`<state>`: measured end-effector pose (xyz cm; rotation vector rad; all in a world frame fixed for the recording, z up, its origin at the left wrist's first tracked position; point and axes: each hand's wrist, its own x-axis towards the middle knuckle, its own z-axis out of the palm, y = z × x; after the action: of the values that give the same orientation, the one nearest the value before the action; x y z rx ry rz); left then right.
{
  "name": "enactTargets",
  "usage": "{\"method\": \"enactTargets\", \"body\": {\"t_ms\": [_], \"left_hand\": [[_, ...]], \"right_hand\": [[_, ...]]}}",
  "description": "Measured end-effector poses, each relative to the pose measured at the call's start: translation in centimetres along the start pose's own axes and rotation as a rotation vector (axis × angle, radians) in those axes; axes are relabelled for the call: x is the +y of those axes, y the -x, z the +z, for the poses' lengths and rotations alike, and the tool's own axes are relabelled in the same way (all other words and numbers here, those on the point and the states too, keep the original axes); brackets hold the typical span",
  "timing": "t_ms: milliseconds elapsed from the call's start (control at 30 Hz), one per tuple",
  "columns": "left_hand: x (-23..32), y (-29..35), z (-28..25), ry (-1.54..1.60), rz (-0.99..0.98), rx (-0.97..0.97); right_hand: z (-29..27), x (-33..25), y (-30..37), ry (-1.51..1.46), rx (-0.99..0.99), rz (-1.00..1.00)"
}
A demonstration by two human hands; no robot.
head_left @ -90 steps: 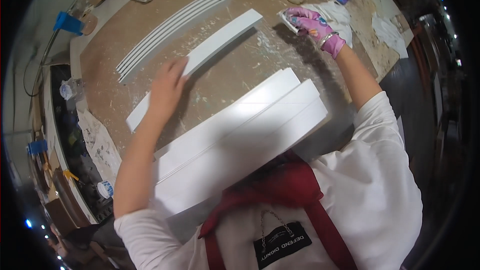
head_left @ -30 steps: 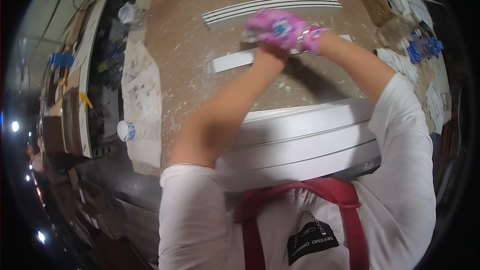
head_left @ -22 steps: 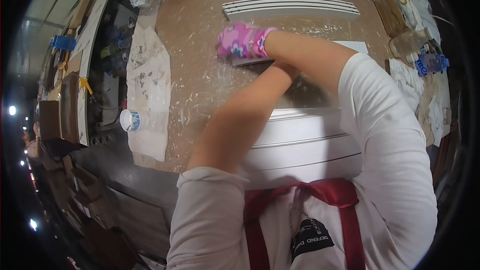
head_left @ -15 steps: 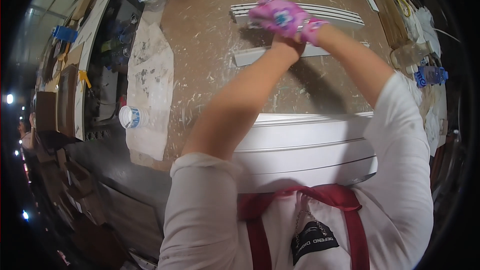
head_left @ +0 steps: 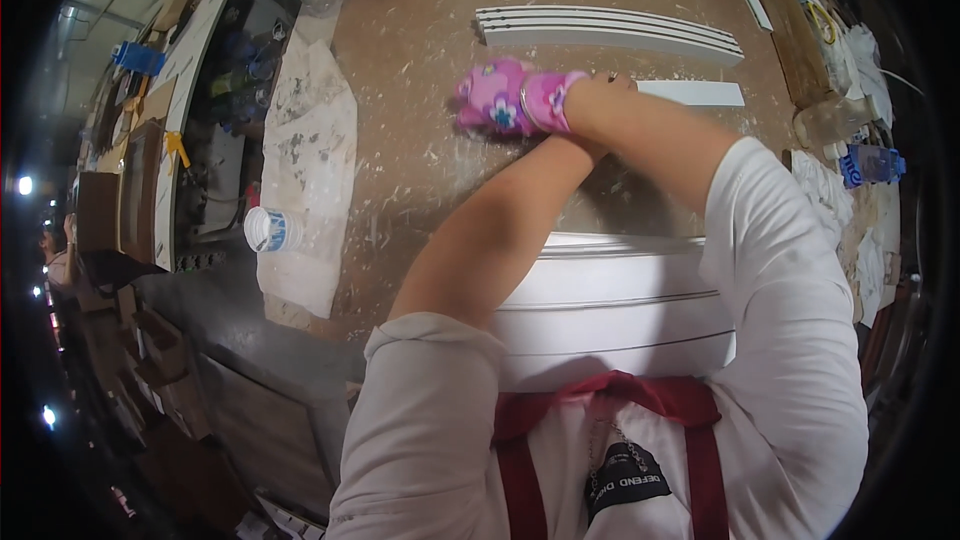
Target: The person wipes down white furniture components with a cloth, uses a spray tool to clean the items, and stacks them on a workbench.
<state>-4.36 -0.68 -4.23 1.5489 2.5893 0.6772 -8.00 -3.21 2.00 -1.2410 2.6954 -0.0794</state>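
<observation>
The white strip [head_left: 695, 93] lies on the desk [head_left: 400, 70], its bare end right of both hands, the rest hidden behind the right forearm [head_left: 650, 125]. The left hand [head_left: 617, 82], mostly covered, seems to brace it; its grip I cannot tell. The right hand [head_left: 505, 100], gloved and blurred, is left of that one; whether it clamps anything I cannot tell. Beyond the hands, white slats [head_left: 610, 36] sit side by side, perhaps grouped to stay together; nearer the body are white boards [head_left: 620, 325].
</observation>
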Motion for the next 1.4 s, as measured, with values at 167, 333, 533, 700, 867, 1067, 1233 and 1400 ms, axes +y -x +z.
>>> {"method": "enactTargets", "body": {"t_ms": [167,333,533,700,867,1067,1233,1400], "left_hand": [[-1.0,0.7,3.1,-0.141,0.088,0.559],[0.7,1.0,-0.3,-0.273,-0.051,0.178],[0.9,0.9,-1.9,-0.17,-0.036,0.035],[2.2,0.6,-2.7,-0.214,-0.049,0.034],[2.6,0.9,-3.0,-0.219,-0.061,0.016],[1.9,0.4,-1.8,-0.248,-0.031,0.005],[5.3,3.2,-8.7,0.07,-0.043,0.001],[12.8,8.7,-15.8,0.237,-0.053,-0.12]], "right_hand": [[-2.3,3.1,0.1,-0.159,0.137,0.346],[-5.7,5.4,14.6,-0.189,0.422,0.349],[1.7,15.5,36.3,-0.913,0.642,1.198],[8.4,17.9,39.2,-0.85,0.842,1.293],[6.9,13.4,36.3,-0.474,0.605,1.189],[5.9,8.2,44.3,-1.035,0.675,1.043],[2.8,2.5,46.1,-1.122,0.952,1.029],[5.1,-1.1,49.2,-1.164,1.009,1.188]]}}
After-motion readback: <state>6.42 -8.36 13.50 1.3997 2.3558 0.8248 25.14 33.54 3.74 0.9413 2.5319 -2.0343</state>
